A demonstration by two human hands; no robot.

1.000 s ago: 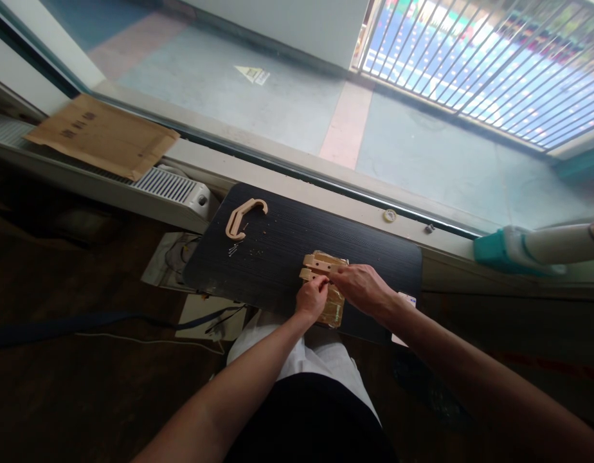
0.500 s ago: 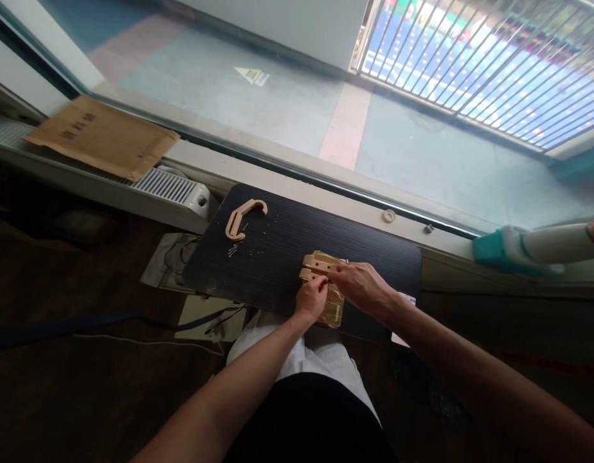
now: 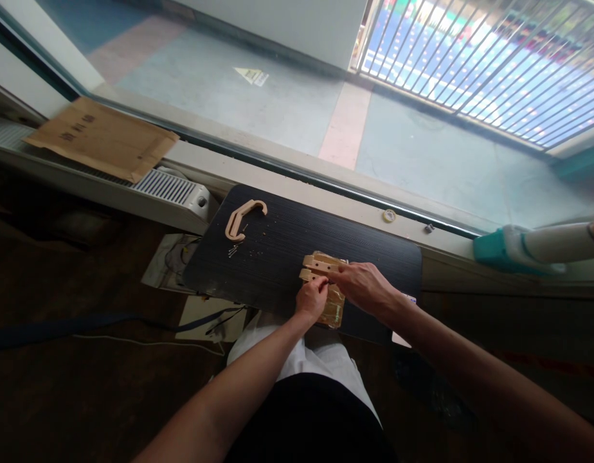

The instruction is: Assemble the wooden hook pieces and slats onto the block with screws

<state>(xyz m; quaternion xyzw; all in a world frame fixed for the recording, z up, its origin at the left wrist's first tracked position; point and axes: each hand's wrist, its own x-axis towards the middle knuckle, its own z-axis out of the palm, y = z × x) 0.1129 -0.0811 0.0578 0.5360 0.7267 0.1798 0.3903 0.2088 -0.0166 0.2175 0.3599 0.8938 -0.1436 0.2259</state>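
Two pale wooden pieces with small holes lie side by side, the upper wooden piece (image 3: 320,265) and the lower wooden piece (image 3: 305,274). Beneath them is a flat brown package (image 3: 334,308) with shiny wrapping. My left hand (image 3: 312,299) is pinched closed over the lower piece; what its fingertips hold is too small to name. From the right, my right hand (image 3: 367,286) closes its fingers on the right ends of the wooden pieces, which it partly hides. A C-shaped wooden piece (image 3: 235,222) with a long slot rests at the table's far left.
Several screws (image 3: 233,249) and small bits are scattered on the dark table (image 3: 282,225). A roll of tape (image 3: 388,216) and a small dark object (image 3: 429,228) sit on the windowsill. A brown envelope (image 3: 104,138) covers part of the radiator (image 3: 169,186). A teal object (image 3: 502,249) stands right.
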